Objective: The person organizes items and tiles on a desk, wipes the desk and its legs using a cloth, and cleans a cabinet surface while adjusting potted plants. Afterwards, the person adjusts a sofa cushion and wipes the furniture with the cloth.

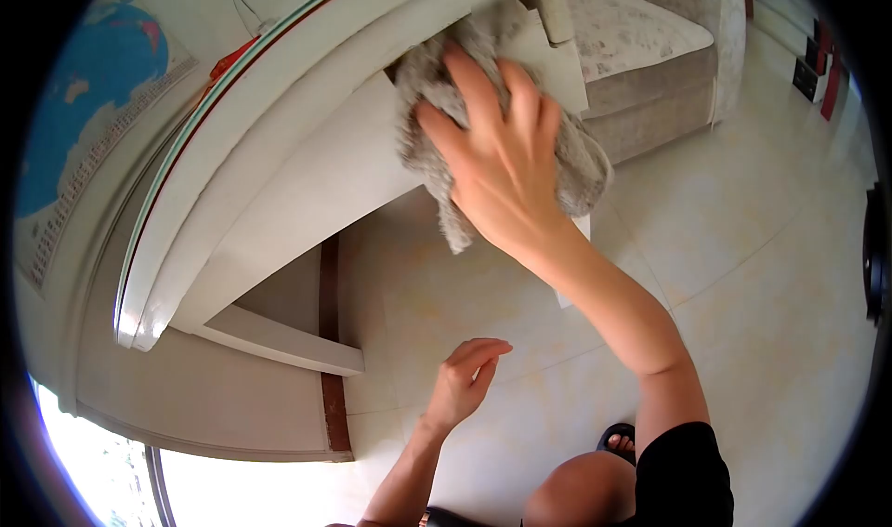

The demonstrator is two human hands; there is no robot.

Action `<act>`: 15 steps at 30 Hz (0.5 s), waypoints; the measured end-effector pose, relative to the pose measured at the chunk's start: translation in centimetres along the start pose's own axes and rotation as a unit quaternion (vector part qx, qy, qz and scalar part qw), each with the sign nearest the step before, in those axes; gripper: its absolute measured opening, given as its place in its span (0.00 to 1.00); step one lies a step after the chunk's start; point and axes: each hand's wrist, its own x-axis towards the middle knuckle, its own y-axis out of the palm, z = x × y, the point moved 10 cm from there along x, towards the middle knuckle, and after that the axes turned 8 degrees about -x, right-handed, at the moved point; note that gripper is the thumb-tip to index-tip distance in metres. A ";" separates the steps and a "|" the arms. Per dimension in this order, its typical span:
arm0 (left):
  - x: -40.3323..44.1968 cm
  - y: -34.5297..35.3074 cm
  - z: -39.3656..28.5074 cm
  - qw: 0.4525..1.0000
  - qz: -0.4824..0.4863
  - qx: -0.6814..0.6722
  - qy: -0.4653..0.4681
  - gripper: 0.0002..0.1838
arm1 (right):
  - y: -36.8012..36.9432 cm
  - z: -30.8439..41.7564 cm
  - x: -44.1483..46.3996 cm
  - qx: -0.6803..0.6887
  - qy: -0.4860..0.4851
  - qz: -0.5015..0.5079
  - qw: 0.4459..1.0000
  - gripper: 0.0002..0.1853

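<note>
One grey cloth (423,141), under right hand (502,155), left hand (463,378) (loosely curled) apart

Shows a map (93,109), largely blue, on the wall (195,16) at far left; includes a grey sofa (650,109) at upper right, with a pale patterned cushion (632,30) on its seat; takes in pale floor tiles (753,202) with thin joints, a brown strip (334,411) along their edge and a bright window (88,462) at lower left; also has a black object (873,253) at the right edge, too cropped to identify.
</note>
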 end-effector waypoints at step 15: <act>0.7 1.3 -0.1 0.999 0.027 0.020 -0.001 0.11 | 0.0 -13.6 0.1 0.042 0.163 0.040 0.985 0.22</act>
